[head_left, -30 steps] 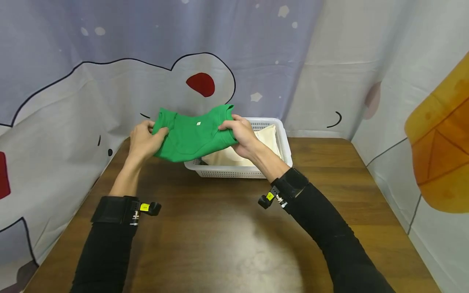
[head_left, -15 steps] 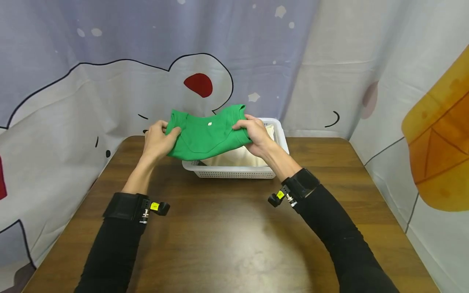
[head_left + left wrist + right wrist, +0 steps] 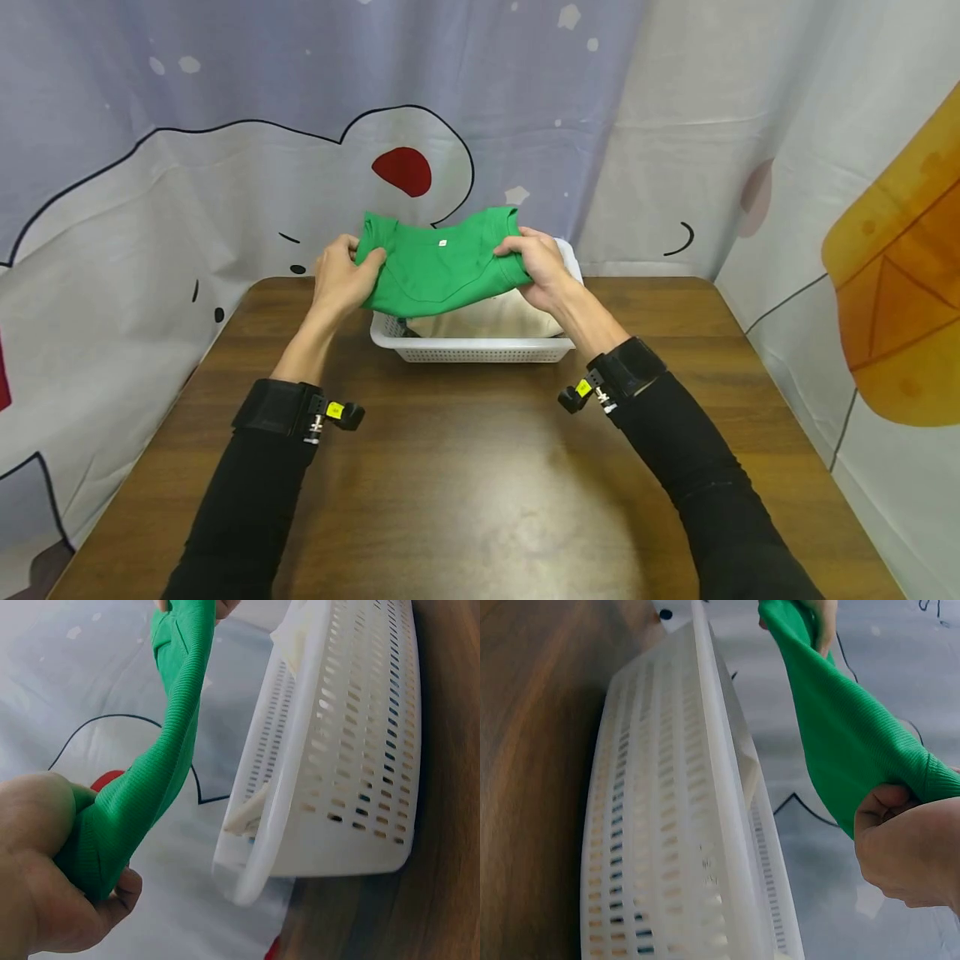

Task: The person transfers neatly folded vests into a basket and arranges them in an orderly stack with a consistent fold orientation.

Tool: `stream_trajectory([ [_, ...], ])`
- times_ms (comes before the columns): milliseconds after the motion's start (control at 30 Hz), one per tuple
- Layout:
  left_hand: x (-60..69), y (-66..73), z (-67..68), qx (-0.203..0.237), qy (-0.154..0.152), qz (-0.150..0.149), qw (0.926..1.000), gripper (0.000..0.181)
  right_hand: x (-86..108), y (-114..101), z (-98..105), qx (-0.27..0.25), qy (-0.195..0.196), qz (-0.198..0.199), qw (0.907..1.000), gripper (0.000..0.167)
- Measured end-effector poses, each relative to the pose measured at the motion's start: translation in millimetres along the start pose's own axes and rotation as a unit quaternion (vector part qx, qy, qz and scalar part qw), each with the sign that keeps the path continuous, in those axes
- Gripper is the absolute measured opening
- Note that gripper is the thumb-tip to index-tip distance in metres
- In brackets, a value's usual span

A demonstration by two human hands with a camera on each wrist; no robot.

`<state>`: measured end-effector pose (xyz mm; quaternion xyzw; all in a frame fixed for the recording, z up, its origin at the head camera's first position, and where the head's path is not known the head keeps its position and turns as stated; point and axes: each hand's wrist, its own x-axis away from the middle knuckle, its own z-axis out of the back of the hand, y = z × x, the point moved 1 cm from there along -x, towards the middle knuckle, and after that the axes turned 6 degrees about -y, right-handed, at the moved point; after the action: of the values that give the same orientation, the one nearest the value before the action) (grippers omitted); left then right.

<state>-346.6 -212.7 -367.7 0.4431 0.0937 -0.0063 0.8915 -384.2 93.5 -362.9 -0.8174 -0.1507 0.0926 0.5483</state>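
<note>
A folded green shirt (image 3: 444,271) with a small white tag at its neckline hangs stretched between both hands, above the basket. My left hand (image 3: 343,277) pinches its left end, thumb on the near side. The other end is gripped by my right hand (image 3: 542,265). In the left wrist view the ribbed edge of the shirt (image 3: 154,776) runs up from the left hand (image 3: 45,862). Below it stands a white perforated plastic basket (image 3: 480,355) holding cream cloth (image 3: 491,321); the shirt covers part of both. The right wrist view shows the basket wall (image 3: 652,810) beneath the shirt.
The basket stands near the back of a brown wooden table (image 3: 465,467). Behind the table hangs a patterned curtain (image 3: 247,192), and it continues along the right side. Something dark, too small to make out, shows at the basket's left inner corner.
Both hands have moved to the right with the shirt, and slightly up over the last half second. The shirt now hangs more over the basket, which has stayed in place.
</note>
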Motion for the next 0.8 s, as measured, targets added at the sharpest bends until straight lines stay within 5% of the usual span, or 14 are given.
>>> stream_trajectory([
  [233, -8.7, 9.9, -9.8, 0.002, -0.005, -0.004, 1.0000, 0.044, -1.8, -7, 19, 0.015, 0.022, 0.002, 0.9996, 0.034],
  [367, -12.1, 14.6, -13.1, -0.004, -0.007, -0.005, 1.0000, 0.045, -4.5, -9, 29, 0.017, 0.030, 0.002, 0.9994, 0.034],
  [567, -17.1, 16.8, -19.9, -0.003, -0.013, -0.002, 0.9999, 0.044, -4.5, -11, 39, 0.035, 0.034, -0.005, 0.9988, 0.039],
  [800, -18.8, 15.4, -26.8, -0.005, -0.028, 0.006, 0.9996, 0.045, -3.1, -10, 51, 0.056, 0.057, -0.020, 0.9966, 0.070],
])
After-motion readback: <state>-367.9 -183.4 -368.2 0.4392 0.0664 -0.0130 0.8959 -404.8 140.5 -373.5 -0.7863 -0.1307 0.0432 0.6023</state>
